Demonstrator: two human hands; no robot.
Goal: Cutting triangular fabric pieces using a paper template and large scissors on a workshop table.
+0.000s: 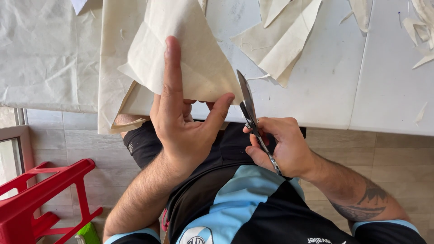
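My left hand (183, 119) holds a folded piece of cream fabric (181, 49) at its lower edge, index finger laid flat up the cloth and thumb pinching the corner. My right hand (282, 144) grips metal scissors (251, 113), whose blades point up and away and meet the fabric's right corner beside my left thumb. The fabric hangs over the front edge of a white table (325, 86).
Cut cream fabric scraps (280, 40) lie on the table's middle, thin strips (422, 31) at the far right. A larger white cloth (45, 54) covers the table's left end. A red plastic stool (40, 199) stands on the tiled floor at lower left.
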